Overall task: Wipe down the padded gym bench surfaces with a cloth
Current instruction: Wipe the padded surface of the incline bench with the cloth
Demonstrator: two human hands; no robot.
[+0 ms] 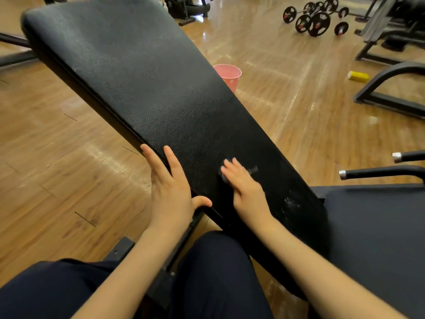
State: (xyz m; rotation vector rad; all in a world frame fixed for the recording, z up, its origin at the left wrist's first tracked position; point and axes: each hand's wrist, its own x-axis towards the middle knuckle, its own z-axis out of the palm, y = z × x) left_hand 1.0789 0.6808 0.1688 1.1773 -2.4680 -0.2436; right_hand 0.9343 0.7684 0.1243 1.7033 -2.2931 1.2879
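R hand (247, 187) flat on cloth (224, 177), bench pad (147, 84).

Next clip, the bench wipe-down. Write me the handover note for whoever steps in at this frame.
Left hand: fingers straight, resting on the left edge of the back pad, thumb hooked at the edge, steadying it.
Right hand: pressing flat on a small grey cloth, low on the pad.
Done: cannot tell how much has been wiped; whitish specks remain near the pad's lower end.
Left: those specks, the upper pad if not covered, and the seat pad on the right.
Pink bucket stands on the floor behind the pad.
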